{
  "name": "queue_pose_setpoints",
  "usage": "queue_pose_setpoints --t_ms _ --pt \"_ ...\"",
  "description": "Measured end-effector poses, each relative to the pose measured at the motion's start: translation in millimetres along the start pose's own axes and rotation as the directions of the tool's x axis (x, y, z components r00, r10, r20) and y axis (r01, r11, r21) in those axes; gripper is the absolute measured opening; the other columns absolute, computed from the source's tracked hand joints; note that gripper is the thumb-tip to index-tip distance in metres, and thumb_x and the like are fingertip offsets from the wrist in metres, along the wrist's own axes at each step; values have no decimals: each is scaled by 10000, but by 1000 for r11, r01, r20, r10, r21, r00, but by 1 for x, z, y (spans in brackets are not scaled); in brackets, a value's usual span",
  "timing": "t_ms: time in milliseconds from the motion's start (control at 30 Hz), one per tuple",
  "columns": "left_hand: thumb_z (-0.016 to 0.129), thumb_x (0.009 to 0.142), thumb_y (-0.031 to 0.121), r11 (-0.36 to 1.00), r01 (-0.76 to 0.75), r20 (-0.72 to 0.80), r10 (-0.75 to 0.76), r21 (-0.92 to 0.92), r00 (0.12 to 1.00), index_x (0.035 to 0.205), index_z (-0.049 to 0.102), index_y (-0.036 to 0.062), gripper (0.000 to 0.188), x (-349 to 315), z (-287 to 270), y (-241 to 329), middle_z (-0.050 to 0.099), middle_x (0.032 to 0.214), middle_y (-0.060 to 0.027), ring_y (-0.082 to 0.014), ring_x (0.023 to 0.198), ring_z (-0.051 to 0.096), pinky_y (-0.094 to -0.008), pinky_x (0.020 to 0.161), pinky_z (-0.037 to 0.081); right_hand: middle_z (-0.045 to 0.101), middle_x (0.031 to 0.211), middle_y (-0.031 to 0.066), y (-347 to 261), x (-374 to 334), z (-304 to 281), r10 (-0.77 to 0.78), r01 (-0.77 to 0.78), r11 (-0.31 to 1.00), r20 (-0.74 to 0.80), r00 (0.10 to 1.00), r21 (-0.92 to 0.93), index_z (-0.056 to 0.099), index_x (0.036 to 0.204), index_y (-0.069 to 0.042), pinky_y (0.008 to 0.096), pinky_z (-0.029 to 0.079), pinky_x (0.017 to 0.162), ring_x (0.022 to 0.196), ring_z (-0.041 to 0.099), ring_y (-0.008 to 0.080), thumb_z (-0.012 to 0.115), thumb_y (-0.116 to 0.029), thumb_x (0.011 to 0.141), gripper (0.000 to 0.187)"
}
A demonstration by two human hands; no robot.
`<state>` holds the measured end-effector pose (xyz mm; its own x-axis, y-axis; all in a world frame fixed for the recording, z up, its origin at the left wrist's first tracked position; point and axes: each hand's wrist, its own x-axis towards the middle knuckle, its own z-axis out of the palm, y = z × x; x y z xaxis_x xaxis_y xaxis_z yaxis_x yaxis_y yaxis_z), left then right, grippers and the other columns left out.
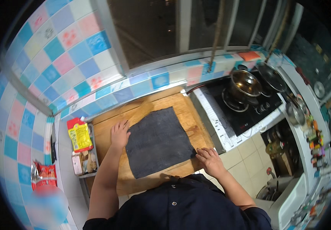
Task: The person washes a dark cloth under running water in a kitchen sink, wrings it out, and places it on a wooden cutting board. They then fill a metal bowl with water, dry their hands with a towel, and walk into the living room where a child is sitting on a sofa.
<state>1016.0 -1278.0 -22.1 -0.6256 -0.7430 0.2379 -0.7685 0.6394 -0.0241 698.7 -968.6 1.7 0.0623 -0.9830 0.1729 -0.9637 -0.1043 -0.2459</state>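
A dark grey cloth [157, 143] lies spread nearly flat on a wooden board [108, 115], its far edge slanting at the left. My left hand [120, 134] rests at the cloth's left edge near the far left corner, fingers stretched forward and the thumb by the fabric. At the near right corner of the cloth is my right hand [210, 161], fingers extended to the left with their tips at the cloth's edge. Neither hand is lifting anything that I can see. Whether the fingertips press on the cloth is too small to make out.
Left of the board stands a box [92, 153] with a yellow and red packet [80, 136]. A red packet [44, 174] lies farther left. At the right, a black cooktop [230, 111] carries a lidded pot [246, 84] and a pan [271, 78]. Windows line the back.
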Motion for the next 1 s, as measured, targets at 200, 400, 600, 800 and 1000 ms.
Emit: queue_pose_setpoints --t_ms 200,400,600,800,1000 --pt "552 835 194 990 41 67 -33 -132 997 1274 434 77 470 2 3 12 395 1348 -105 -274 1263 330 -464 1048 196 550 1176 61 -20 -38 -4 143 -143 988 1 990 55 591 1104 -86 366 344 965 1114 474 250 621 -175 730 386" --pt "487 853 136 845 -269 -252 166 -461 953 1201 485 28 364 -22 -25 108 409 1335 -135 -324 1268 330 -471 1050 208 551 1167 88 -48 -80 8 256 -260 943 46 966 205 571 1118 -71 341 406 922 1064 516 253 569 -147 798 329" --pt "541 818 235 784 -363 109 474 -503 874 1298 412 56 528 -123 -4 184 360 1382 -115 -271 1305 288 -463 1069 183 567 1152 93 -68 -127 32 272 -287 894 93 958 343 586 1080 -56 349 423 898 1040 526 267 520 -219 871 274" --pt "520 838 276 843 -469 119 511 -264 851 1346 347 68 575 -136 8 189 307 1416 -99 -235 1331 242 -435 1084 162 582 1123 83 -66 -165 28 244 -230 921 -4 970 315 590 1068 -53 349 425 882 1027 531 259 506 -236 878 276" --pt "509 848 183 910 -274 11 292 -312 956 1248 449 48 426 -172 12 215 368 1369 -121 -267 1288 306 -439 1061 210 607 1075 80 -63 -269 7 360 -340 889 -7 933 307 598 1035 -49 343 427 878 992 552 263 494 -230 886 256"
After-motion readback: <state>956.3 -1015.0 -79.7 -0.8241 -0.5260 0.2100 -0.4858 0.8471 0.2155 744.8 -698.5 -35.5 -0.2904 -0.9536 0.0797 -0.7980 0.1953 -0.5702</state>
